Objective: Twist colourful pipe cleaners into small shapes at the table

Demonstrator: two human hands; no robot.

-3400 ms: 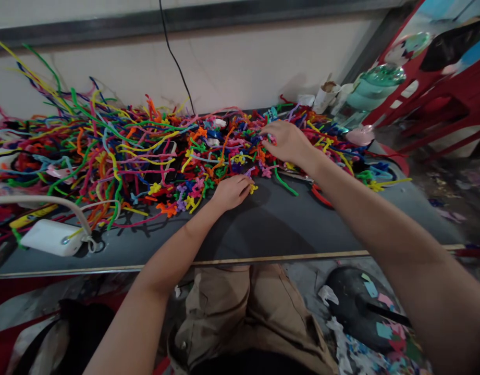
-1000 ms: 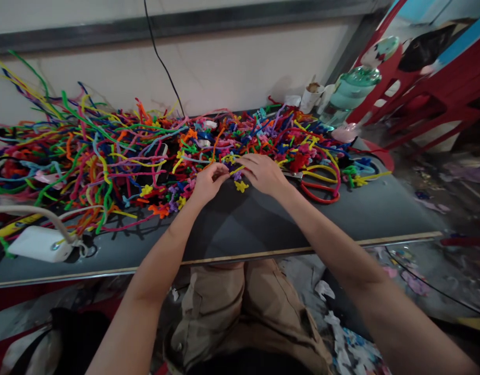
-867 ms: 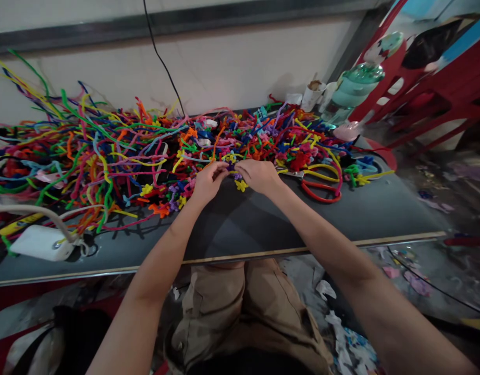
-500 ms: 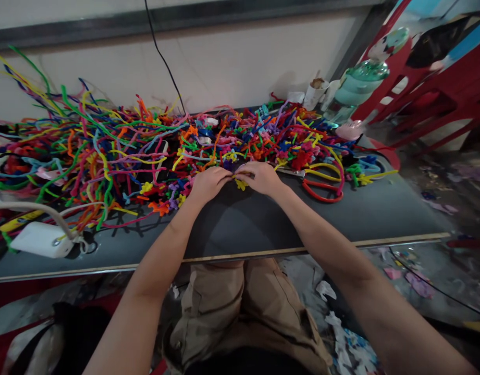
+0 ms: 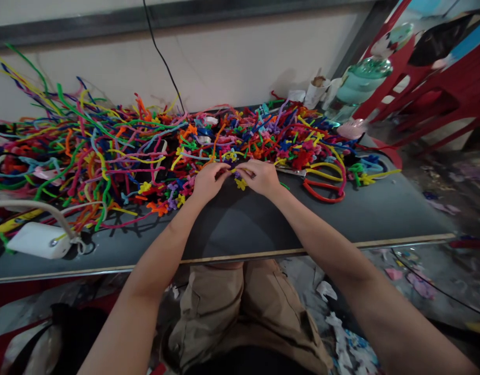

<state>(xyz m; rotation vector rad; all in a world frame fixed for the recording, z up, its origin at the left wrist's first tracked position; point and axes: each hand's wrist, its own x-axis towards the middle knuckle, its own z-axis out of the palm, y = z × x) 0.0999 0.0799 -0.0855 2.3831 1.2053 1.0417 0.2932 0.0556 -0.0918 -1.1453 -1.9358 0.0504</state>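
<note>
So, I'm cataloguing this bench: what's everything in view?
Fuzzy stems: many, multicoloured, table's back
Held stem: one, yellow, between hands
Scissors: one, red-handled, right of hands
Bottle: one, green, right
Cup: one, white, beside bottle
Box: one, white, table's left
Table: one, dark grey, centre
Cord: one, black, against wall
Chairs: count unclear, red, right
Scraps: many, mixed, floor
Trousers: one pair, tan, below
Left hand: one, bare, on stem
Right hand: one, bare, same stem

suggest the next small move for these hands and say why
I'd probably give the yellow strand a slight twist: the left hand and right hand both seem to pinch it, and the short stretch showing between them looks nearly straight.
</note>
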